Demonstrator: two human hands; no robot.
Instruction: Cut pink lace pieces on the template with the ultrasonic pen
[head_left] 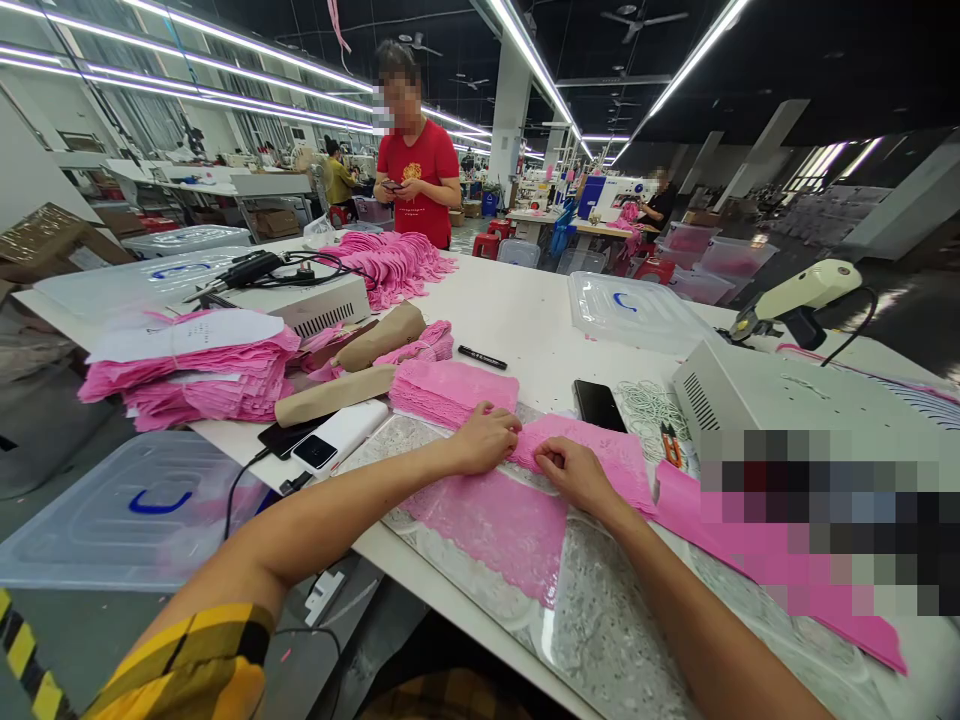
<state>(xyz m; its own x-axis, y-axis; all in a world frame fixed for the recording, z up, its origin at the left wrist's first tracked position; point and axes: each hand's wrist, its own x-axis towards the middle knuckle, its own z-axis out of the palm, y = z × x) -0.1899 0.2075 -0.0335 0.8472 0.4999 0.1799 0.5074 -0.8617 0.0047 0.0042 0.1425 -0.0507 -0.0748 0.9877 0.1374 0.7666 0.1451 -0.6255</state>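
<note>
My left hand (486,440) lies between two pink lace stacks, its curled fingertips gripping the near-left edge of the right-hand lace stack (592,445). Thumb and forefinger of my right hand (576,470) pinch at that same edge, a short way apart from the left fingers. Beyond my left wrist is the other stack of pink lace pieces (450,390). A single pink lace piece (495,525) lies flat on the grey patterned board (607,590) in front of me. How many layers my fingers hold is hidden.
Along the table's left side are a tied pink bundle (187,370), a white power bank (334,445) and a grey box (322,300). A black marker (482,357), phone (598,405) and orange-handled snips (670,445) lie ahead. A person in red (420,175) stands opposite.
</note>
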